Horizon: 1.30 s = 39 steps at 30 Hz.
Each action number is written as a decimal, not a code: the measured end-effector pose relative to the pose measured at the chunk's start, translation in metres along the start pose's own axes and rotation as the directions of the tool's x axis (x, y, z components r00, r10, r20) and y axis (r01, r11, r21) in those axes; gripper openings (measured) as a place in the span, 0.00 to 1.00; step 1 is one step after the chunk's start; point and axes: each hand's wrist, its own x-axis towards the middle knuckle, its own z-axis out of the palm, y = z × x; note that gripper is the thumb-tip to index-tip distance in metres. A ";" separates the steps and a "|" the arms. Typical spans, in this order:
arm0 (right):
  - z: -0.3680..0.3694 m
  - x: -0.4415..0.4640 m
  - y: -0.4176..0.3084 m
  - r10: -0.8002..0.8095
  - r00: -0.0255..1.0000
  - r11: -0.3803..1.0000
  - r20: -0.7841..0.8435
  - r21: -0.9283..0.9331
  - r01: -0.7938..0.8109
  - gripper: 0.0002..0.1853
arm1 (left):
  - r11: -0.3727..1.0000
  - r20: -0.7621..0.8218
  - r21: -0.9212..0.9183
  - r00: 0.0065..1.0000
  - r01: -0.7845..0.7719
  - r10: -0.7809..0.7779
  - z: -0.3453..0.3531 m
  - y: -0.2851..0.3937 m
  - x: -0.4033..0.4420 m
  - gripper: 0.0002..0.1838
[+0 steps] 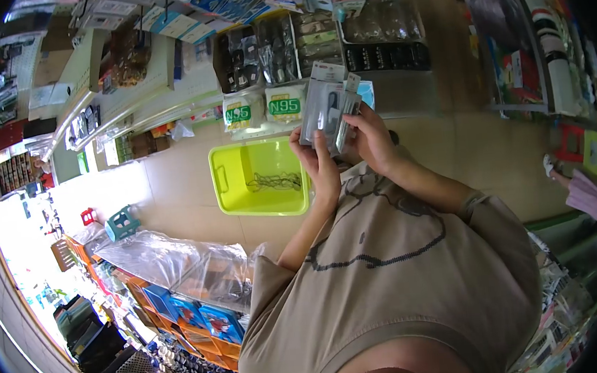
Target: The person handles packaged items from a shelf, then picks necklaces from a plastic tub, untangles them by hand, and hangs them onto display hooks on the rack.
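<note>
- Here's the left hand (pixel 322 174) and right hand (pixel 378 144), grips narrow, pinching clear, flat plastic packs (pixel 321 106) at their lower ends.
- Light, I'd judge; stiff, slick shells that could crack if squeezed; side edges suit fingertips.
- Lime-green rectangular plastic tub (pixel 261 205) near the left hand, white-and-green N95 packets (pixel 284 106) crowding the packs' left.

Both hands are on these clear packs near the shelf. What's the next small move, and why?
I'd probably have the right hand nudge the clear packs into an even stack while the left hand steadies them. They overlap unevenly, with another pack's edge showing on the right of the front one, and both hands are in place to square them up.
</note>
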 end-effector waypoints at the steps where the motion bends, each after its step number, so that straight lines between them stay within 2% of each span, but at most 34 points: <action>1: -0.008 -0.001 -0.004 -0.019 1.000 0.999 0.003 -0.035 0.019 0.24 | 0.997 0.047 0.044 0.997 -0.058 0.056 0.005 -0.002 -0.002 0.18; 2: -0.015 -0.001 -0.008 -0.036 0.999 0.999 -0.002 -0.029 0.036 0.24 | 0.990 0.096 0.083 0.989 -0.117 0.109 0.012 -0.003 -0.005 0.18; 3: -0.022 -0.002 -0.010 -0.050 0.999 0.998 -0.008 -0.023 0.050 0.24 | 0.993 0.106 0.037 0.989 -0.110 0.105 0.019 -0.002 -0.010 0.19; 9: -0.045 -0.019 -0.041 -0.104 0.993 0.995 -0.047 -0.001 0.104 0.23 | 1.000 0.168 -0.014 0.986 0.003 0.000 0.044 -0.024 -0.022 0.18; 11: -0.061 -0.018 -0.047 -0.129 0.990 0.992 -0.061 -0.019 0.128 0.22 | 0.990 0.165 -0.118 0.985 0.078 -0.058 0.061 -0.022 -0.027 0.17; 13: -0.083 -0.018 -0.055 -0.106 0.991 0.993 -0.077 0.043 0.110 0.20 | 0.949 0.110 -0.252 0.980 0.191 -0.168 0.079 -0.018 -0.034 0.18; 16: -0.103 -0.023 -0.071 -0.135 0.973 0.970 -0.186 0.175 0.168 0.17 | 0.949 0.080 -0.276 0.987 0.155 -0.138 0.088 -0.038 -0.030 0.20; 20: -0.135 -0.039 -0.099 -0.093 0.957 0.967 -0.274 0.204 0.152 0.16 | 0.977 0.012 -0.114 0.983 0.182 -0.182 0.102 -0.047 -0.038 0.21; 22: -0.171 -0.034 -0.098 -0.045 0.945 0.982 -0.325 0.160 0.102 0.16 | 0.951 -0.021 -0.104 0.955 0.291 -0.295 0.113 -0.047 -0.042 0.22; 23: -0.191 -0.034 -0.093 -0.020 0.941 0.986 -0.338 0.148 0.075 0.18 | 0.937 0.001 -0.057 0.938 0.345 -0.346 0.101 -0.068 -0.038 0.25; 24: -0.208 -0.034 -0.089 0.005 0.937 0.990 -0.351 0.135 0.045 0.19 | 0.824 0.080 -0.223 0.853 0.520 -0.516 0.085 -0.093 -0.028 0.25; 26: -0.225 -0.039 -0.088 0.064 0.906 0.982 -0.419 0.189 0.018 0.18 | 0.639 0.343 -0.244 0.681 0.729 -0.647 0.080 -0.104 -0.026 0.20; 28: -0.244 -0.044 -0.084 0.155 0.904 0.963 -0.398 0.264 -0.049 0.16 | 0.504 0.381 -0.257 0.565 0.825 -0.732 0.095 -0.084 -0.042 0.20; 31: -0.253 -0.048 -0.077 0.199 0.904 0.942 -0.379 0.330 -0.070 0.15 | 0.438 0.399 -0.290 0.524 0.851 -0.752 0.098 -0.072 -0.044 0.20; 33: -0.252 -0.050 -0.073 0.197 0.896 0.935 -0.398 0.351 -0.049 0.16 | 0.727 0.369 -0.233 0.751 0.645 -0.548 0.088 -0.072 -0.031 0.21; 35: -0.240 -0.054 -0.073 0.160 0.897 0.945 -0.412 0.325 -0.020 0.17 | 0.807 0.269 -0.359 0.880 0.469 -0.392 0.094 -0.039 -0.014 0.20; 36: -0.232 -0.056 -0.072 0.139 0.897 0.949 -0.421 0.314 0.000 0.18 | 0.821 0.106 -0.429 0.923 0.377 -0.369 0.104 -0.023 -0.007 0.19; 38: -0.214 -0.065 -0.070 0.086 0.880 0.952 -0.468 0.299 0.066 0.19 | 0.930 0.147 -0.211 0.950 0.301 -0.275 0.110 0.009 0.010 0.18; 39: -0.209 -0.069 -0.068 0.056 0.873 0.954 -0.484 0.285 0.097 0.18 | 0.944 0.255 -0.191 0.942 0.270 -0.219 0.104 0.007 0.029 0.17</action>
